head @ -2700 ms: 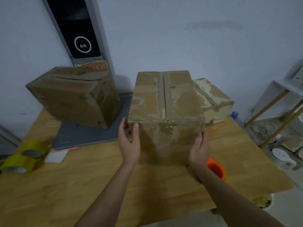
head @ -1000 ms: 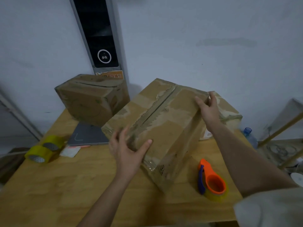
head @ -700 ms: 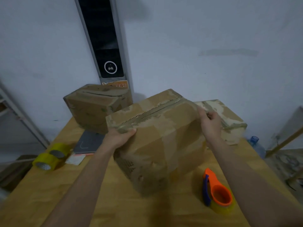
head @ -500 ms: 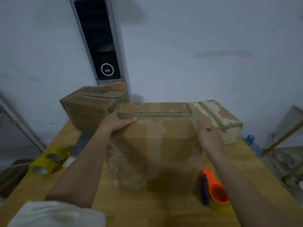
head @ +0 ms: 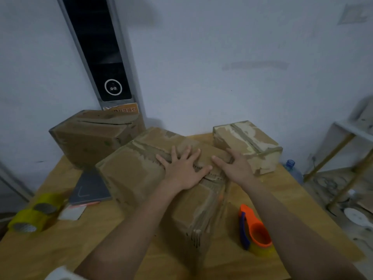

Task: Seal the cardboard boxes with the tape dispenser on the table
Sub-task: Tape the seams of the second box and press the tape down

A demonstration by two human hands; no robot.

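- The middle cardboard box (head: 141, 174) stands on the wooden table (head: 80, 239), turned at an angle so one corner points toward the near edge; its top carries a seam with ragged old tape running from the far left toward the near right.
- The left hand (head: 182, 170) lies flat on that top, palm down, fingers straight and spread apart, covering part of the seam; it presses rather than grips.
- The right hand (head: 235, 168) rests on the box's right top edge just beside the left hand; the thumb reaches toward the left hand, and the other fingers bend over the edge, so whether they clamp the cardboard I cannot tell.
- The tape dispenser (head: 254, 229), orange with a blue handle part and a yellow roll, sits on the table near the near right corner, just right of the middle box, under the right forearm; neither hand touches it.
- A second cardboard box (head: 90, 138) stands tilted at the far left edge, against the wall; a smaller taped box (head: 248, 146) sits at the far right edge, close to the right hand.
- Two yellow tape rolls (head: 32, 215) lie at the left edge; a dark grey flat pad (head: 88, 190) lies between them and the middle box.
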